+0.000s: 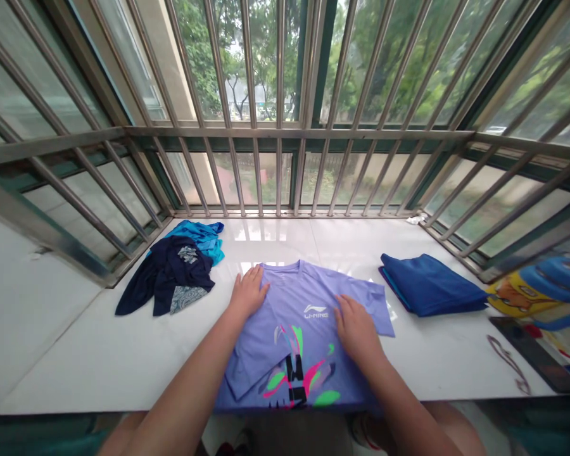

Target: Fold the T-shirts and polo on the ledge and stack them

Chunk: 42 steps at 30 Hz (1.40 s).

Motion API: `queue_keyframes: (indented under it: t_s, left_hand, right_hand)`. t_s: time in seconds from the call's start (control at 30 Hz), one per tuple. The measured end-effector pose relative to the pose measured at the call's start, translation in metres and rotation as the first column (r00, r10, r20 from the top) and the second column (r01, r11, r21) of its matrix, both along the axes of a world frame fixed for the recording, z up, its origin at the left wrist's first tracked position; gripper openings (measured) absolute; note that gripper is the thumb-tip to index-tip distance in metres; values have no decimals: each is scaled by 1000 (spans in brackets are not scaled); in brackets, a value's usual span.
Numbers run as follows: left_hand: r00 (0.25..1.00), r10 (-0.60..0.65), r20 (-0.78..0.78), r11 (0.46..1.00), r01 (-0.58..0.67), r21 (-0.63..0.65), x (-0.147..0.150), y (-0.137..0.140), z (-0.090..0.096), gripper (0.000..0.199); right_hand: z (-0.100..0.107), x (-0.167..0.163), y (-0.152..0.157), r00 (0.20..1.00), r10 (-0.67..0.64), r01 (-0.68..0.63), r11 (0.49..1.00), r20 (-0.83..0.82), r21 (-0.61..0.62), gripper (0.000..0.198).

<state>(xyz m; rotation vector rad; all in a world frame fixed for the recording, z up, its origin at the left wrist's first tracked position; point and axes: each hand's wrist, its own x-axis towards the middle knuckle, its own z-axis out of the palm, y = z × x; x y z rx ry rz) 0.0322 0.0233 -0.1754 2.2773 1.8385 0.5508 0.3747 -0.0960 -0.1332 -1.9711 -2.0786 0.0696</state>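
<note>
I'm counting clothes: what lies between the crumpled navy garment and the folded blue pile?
In the head view, the purple T-shirt lies there, with left hand and right hand on it.

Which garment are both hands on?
The purple shirt; the crumpled navy garment, bright blue garment behind it and folded blue stack at right lie untouched.

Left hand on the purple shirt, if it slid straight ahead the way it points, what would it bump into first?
Probably the metal window bars: beyond the purple shirt, the left hand would cross the glossy white ledge toward them, though depth is hard to judge.
</note>
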Motion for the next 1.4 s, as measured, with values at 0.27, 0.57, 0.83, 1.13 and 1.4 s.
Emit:
queue_keyframes:
  t_s: [0.27, 0.57, 0.83, 1.13, 1.4]
  left_hand:
    - [1000, -26, -17, 997, 28, 78, -17, 10, 19, 49]
    - [924, -382, -18, 919, 382, 102, 104, 36, 36, 25]
    - [948, -316, 23, 946, 313, 85, 102, 26, 12, 29]
    - [942, -244, 231, 963, 206, 174, 94, 32, 8, 36]
    - [920, -249, 304, 958, 188, 216, 91, 38, 0, 33]
  right_hand:
    - [4, 82, 34, 902, -430, 431, 895, 30, -118, 63]
    - [16, 64, 83, 874, -477, 462, 874, -88, -153, 33]
    - [45, 46, 33, 980, -134, 166, 958, -146, 233, 37]
    - [15, -23, -55, 670, 692, -740, 652, 267, 165, 6]
    - [-2, -6, -68, 731, 680, -682, 722, 60, 117, 20]
